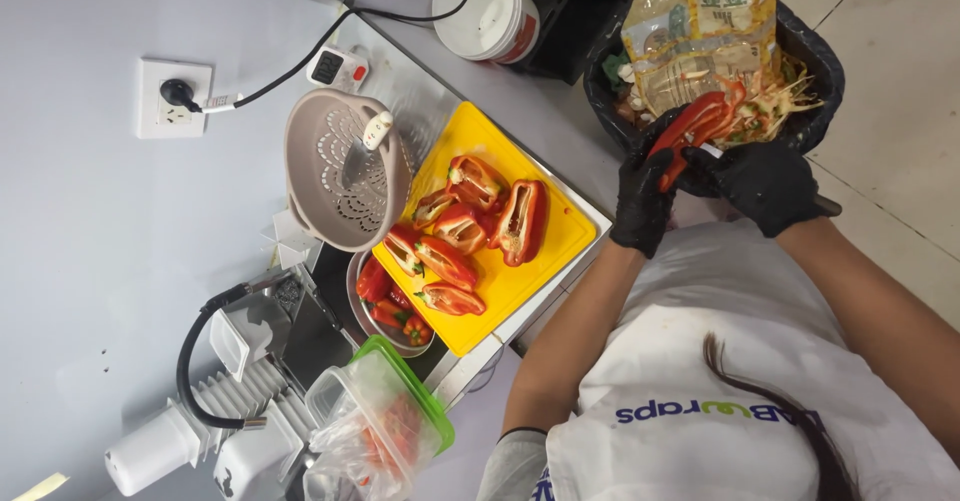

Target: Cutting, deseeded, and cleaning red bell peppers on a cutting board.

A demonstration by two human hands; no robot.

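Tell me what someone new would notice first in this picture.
Probably the yellow cutting board in the middle, covered with halved red peppers. At upper right, the left hand and right hand, both in black gloves, hold a red pepper piece over a black waste bin full of scraps.

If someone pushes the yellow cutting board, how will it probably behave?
The yellow cutting board looks stiff and flat, so it would probably slide. It seems to overhang the counter edge, so it might tip. The halved peppers on it could shift.

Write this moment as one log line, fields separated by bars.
left hand: holds red pepper piece | right hand: on it | below: bin | board: halved peppers
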